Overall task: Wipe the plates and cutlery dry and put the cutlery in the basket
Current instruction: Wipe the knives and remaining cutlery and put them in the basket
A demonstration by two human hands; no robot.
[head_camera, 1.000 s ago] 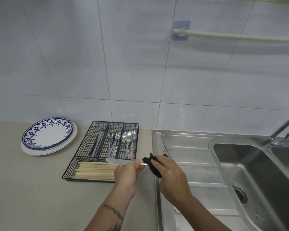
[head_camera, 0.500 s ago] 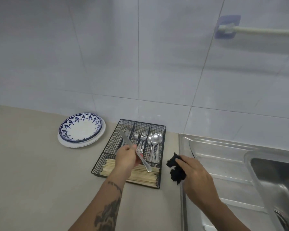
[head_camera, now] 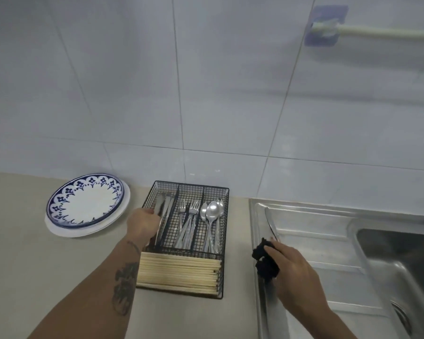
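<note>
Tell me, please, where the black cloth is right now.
The black cloth is bunched in the right hand, over the drainboard's left edge, right of the wire basket.

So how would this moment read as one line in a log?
left hand: setting knife in basket | right hand: holds cloth at sink | plates: stacked left
</note>
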